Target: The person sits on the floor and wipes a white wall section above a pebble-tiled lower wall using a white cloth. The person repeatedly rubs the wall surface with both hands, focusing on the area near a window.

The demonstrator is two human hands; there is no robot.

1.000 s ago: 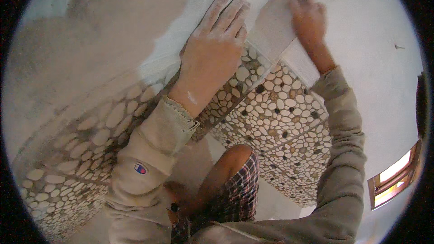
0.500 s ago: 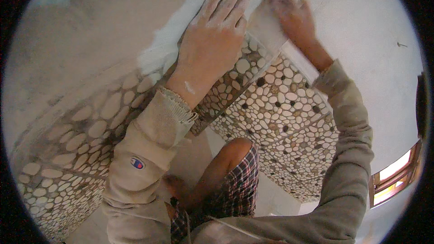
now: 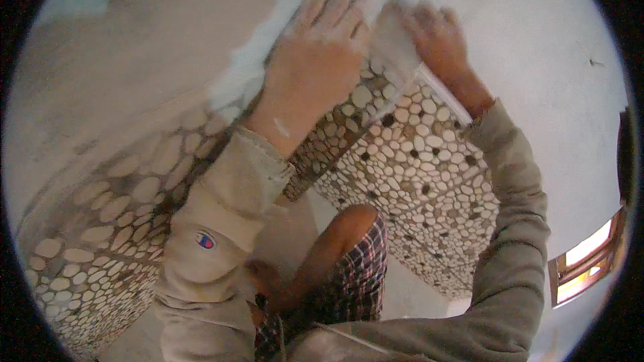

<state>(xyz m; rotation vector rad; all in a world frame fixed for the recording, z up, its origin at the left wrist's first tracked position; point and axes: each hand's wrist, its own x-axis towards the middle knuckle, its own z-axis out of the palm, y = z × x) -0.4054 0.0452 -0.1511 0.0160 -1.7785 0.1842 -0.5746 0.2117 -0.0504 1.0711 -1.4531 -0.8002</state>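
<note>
My left hand lies flat against the pale wall, its dusty white fingers stretched out just above the edge of the pebble-patterned tiles. Close by on the right, my right hand is at the wall above the light tile trim. Its fingers are curled and smeared by motion. Whatever they hold is hidden. A greyish-beige patch shows between the two hands; I cannot tell if it is shadow or a flat piece.
Pebble tiling covers the lower wall on the right, and more tiles run along the left. A nail sticks out of the right wall. A wooden-framed window is at the far right. My bent knee is below.
My right hand and forearm have shifted slightly down toward me along the wall, showing more of the trim. My left hand stays in nearly the same place.
</note>
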